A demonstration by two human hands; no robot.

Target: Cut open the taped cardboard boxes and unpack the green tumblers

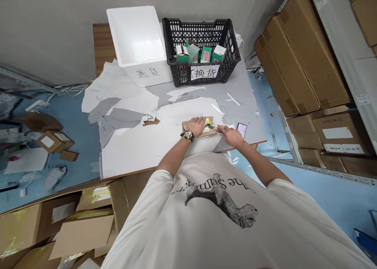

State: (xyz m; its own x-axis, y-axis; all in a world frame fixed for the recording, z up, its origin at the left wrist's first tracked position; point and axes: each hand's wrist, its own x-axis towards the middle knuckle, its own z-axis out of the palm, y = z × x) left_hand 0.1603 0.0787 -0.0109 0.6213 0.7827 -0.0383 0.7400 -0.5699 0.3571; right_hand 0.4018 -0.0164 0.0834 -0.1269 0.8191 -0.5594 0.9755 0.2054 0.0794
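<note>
A small cardboard box [208, 133] with yellowish tape lies on the white-covered table near its front edge. My left hand [196, 126], a watch on its wrist, presses down on the box and grips it at the left and middle. In my right hand [232, 136] is a utility knife [218, 130] with a red and black handle, my fingers wrapped round it. The knife's front end points left and meets the right part of the box's top; the blade itself is too small to make out. A phone [242, 130] with a lit screen lies just beyond my right hand.
A white foam bin [147, 70] and a black plastic crate [203, 66] holding several green-and-white boxes [206, 54] stand at the back. Torn paper [123, 88] covers the table's left. Cartons [303, 57] fill the right shelf; opened cartons [82, 229] sit below left.
</note>
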